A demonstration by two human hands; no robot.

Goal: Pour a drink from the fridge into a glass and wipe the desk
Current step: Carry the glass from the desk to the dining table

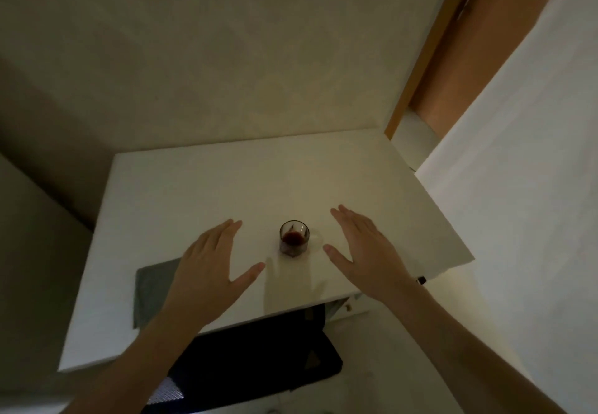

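A glass [294, 238] holding a little dark drink stands upright near the worktop [200, 187] front edge, between two flat, empty hands with fingers spread. The left hand [212, 260] hovers partly over a grey cloth [152, 290] at the front-left edge, nearer it than the right hand [362, 248].
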